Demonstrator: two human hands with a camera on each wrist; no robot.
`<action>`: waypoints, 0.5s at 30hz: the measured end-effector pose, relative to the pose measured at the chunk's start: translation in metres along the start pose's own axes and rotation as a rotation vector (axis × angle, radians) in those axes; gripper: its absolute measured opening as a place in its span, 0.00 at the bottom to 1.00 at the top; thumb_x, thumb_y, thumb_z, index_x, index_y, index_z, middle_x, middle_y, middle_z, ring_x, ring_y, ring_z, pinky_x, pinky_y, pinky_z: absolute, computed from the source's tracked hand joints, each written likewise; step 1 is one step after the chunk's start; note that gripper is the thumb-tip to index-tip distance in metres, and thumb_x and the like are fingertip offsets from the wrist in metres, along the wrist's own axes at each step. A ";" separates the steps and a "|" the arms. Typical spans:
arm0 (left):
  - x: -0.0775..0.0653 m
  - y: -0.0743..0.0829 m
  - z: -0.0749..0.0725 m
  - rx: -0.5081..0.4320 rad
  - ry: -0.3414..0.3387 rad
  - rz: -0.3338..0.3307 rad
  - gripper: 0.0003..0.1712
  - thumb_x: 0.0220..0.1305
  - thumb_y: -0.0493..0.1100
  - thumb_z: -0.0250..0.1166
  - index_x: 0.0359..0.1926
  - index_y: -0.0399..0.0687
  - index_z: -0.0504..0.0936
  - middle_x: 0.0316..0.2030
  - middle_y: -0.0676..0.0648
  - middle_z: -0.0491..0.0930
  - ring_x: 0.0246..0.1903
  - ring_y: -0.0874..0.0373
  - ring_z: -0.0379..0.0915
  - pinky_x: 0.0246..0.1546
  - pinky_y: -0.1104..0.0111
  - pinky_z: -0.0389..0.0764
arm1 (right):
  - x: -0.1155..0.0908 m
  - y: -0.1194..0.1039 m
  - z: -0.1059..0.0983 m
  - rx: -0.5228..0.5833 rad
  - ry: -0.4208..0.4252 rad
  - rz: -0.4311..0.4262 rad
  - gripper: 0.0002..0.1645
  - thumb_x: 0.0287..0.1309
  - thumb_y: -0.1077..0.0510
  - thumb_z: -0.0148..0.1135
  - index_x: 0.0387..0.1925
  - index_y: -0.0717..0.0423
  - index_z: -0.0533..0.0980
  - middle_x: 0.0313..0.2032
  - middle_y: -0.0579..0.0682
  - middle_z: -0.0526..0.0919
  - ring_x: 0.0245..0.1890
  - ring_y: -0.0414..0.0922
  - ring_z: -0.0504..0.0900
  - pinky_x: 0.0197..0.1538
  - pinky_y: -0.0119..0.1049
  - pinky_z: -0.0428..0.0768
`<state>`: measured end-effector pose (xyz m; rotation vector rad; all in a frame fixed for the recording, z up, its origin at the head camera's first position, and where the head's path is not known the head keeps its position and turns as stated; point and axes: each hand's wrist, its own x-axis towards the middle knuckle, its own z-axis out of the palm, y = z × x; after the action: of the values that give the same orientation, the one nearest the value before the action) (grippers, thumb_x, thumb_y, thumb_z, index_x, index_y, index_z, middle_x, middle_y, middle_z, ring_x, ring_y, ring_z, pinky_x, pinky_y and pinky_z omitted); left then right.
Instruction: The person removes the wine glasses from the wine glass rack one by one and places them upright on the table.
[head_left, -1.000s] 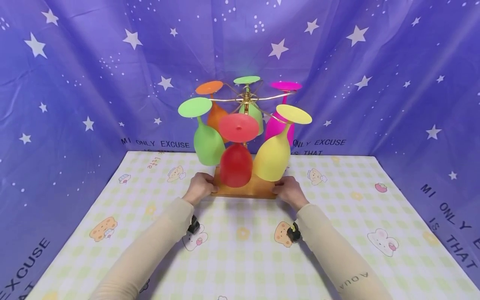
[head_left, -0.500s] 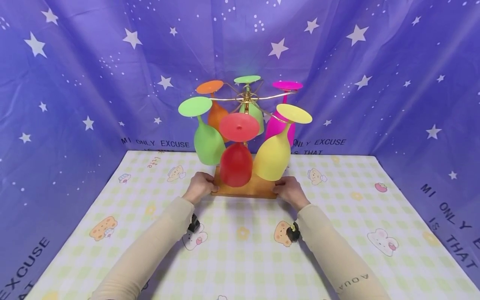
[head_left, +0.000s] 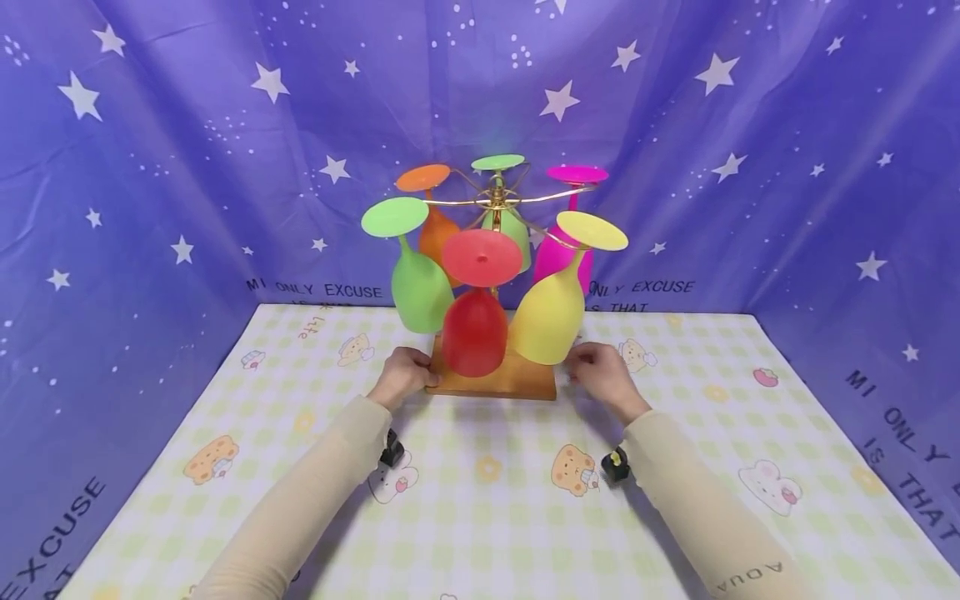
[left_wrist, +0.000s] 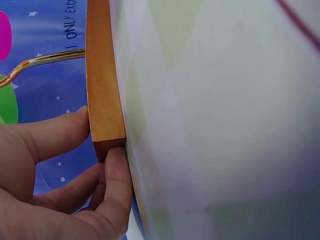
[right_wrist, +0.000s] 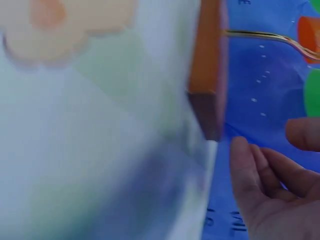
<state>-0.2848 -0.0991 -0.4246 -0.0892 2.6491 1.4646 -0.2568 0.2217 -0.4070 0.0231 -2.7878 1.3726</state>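
A glass rack with a wooden base (head_left: 498, 385) and a gold metal post (head_left: 496, 218) stands mid-table. Several coloured goblets hang upside down from its arms: a red goblet (head_left: 476, 333) in front, a yellow goblet (head_left: 551, 312) to the right, a green goblet (head_left: 420, 287) to the left. Farther back hang an orange goblet (head_left: 438, 237), a second green goblet (head_left: 511, 233) and a magenta goblet (head_left: 558, 258). My left hand (head_left: 402, 377) grips the base's left end, thumb on top and fingers against the end face (left_wrist: 107, 145). Apart from the right end, my right hand (head_left: 603, 375) holds nothing, fingers relaxed.
A checked cloth (head_left: 480, 517) with printed cartoon figures covers the table. Purple star-printed curtains (head_left: 225, 167) hang close behind the rack and along both sides. Both forearms wear beige sleeves (head_left: 322, 492), with a dark wrist device (head_left: 617, 465) under each.
My right hand has let go of the base's right end and moved a little to the right. The left hand keeps its grip, and the rack stays in place.
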 end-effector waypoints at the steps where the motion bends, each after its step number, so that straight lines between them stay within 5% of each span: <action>1: 0.000 0.000 0.000 0.000 -0.002 0.001 0.22 0.45 0.32 0.72 0.45 0.31 0.81 0.46 0.36 0.80 0.49 0.42 0.74 0.53 0.56 0.74 | -0.001 -0.002 -0.006 -0.001 0.022 -0.025 0.14 0.64 0.61 0.54 0.45 0.65 0.78 0.38 0.61 0.83 0.32 0.48 0.81 0.36 0.36 0.79; 7: 0.004 0.001 0.000 -0.005 -0.014 -0.007 0.23 0.45 0.32 0.73 0.45 0.30 0.81 0.47 0.36 0.79 0.49 0.43 0.73 0.54 0.56 0.73 | -0.007 -0.025 -0.046 -0.063 0.229 -0.167 0.16 0.65 0.56 0.55 0.47 0.64 0.79 0.33 0.57 0.82 0.30 0.45 0.78 0.32 0.32 0.78; 15: 0.004 0.002 -0.001 -0.027 -0.023 -0.016 0.22 0.44 0.30 0.72 0.44 0.29 0.81 0.46 0.35 0.79 0.47 0.44 0.72 0.52 0.57 0.74 | -0.018 -0.067 -0.089 -0.103 0.484 -0.390 0.15 0.59 0.57 0.62 0.45 0.62 0.80 0.38 0.55 0.83 0.35 0.40 0.78 0.40 0.21 0.73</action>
<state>-0.2888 -0.0990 -0.4229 -0.0956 2.6054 1.4870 -0.2349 0.2514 -0.2998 0.1927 -2.2919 0.9833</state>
